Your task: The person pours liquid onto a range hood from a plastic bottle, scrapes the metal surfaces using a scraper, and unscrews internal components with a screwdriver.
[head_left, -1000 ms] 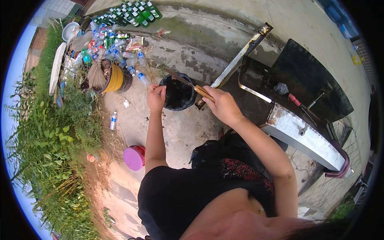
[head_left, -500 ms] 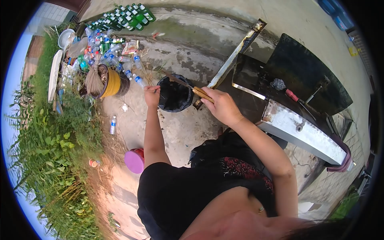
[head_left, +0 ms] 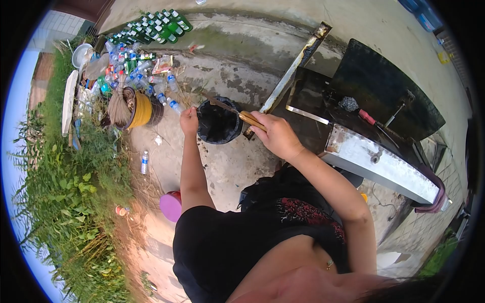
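Observation:
In the head view my right hand (head_left: 279, 135) is closed round the wooden handle of a knife (head_left: 249, 119). Its brownish blade points left, across the top of a round bin (head_left: 218, 130) lined with a black bag. My left hand (head_left: 189, 120) is at the bin's left side, with its fingers curled together near the blade's tip. Whatever those fingers hold, if anything, is too small to make out. The bin stands upright on the concrete floor.
Plastic bottles (head_left: 173, 83) and a yellow-wrapped tub (head_left: 141, 108) lie left of the bin; green glass bottles (head_left: 174, 25) stand behind. A pink-lidded container (head_left: 171, 207) is near my left arm. At right stands a metal stove (head_left: 376, 154) with a red-handled tool (head_left: 368, 117).
My left hand has turned slightly, its fingers now more curled. The knife and my right hand have shifted a little left in view, and the whole scene has moved slightly.

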Action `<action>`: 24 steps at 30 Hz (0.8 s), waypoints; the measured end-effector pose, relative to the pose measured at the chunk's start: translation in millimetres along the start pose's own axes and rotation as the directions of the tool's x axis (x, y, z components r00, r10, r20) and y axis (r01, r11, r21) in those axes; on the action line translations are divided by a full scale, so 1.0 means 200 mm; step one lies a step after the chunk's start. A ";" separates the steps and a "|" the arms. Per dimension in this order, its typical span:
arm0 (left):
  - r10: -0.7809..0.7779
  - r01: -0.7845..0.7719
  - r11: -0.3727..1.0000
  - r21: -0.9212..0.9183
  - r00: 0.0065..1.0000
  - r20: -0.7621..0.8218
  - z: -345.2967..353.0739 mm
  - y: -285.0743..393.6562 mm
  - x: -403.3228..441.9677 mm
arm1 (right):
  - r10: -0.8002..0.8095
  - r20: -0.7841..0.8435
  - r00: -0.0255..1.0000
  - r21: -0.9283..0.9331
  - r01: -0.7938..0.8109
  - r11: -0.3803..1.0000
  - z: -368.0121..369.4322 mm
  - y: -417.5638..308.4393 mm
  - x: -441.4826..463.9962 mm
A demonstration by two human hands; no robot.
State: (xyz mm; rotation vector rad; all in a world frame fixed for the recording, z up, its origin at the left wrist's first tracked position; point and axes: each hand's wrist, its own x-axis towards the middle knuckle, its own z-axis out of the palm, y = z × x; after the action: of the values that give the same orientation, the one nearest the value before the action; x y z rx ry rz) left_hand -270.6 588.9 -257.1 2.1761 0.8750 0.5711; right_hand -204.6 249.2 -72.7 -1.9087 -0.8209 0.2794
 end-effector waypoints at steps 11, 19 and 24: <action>-0.075 0.092 0.981 -0.168 0.992 0.105 0.02 0.01 0.03 | 0.003 -0.017 1.000 0.035 -0.003 0.999 -0.01 0.00 -0.02; -0.027 0.073 0.960 -0.270 0.985 0.170 0.05 -0.09 0.05 | 0.001 -0.040 0.999 0.047 0.001 0.999 -0.03 -0.01 -0.03; -0.232 0.366 0.888 -0.278 0.879 0.417 0.05 0.02 -0.04 | -0.001 -0.064 0.998 0.051 0.004 0.999 -0.03 0.00 -0.05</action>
State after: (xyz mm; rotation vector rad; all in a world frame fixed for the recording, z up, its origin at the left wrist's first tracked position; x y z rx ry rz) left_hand -268.0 577.0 -261.0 1.6983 0.8118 0.1279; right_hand -209.4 238.3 -70.8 -1.8590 -0.7661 0.2347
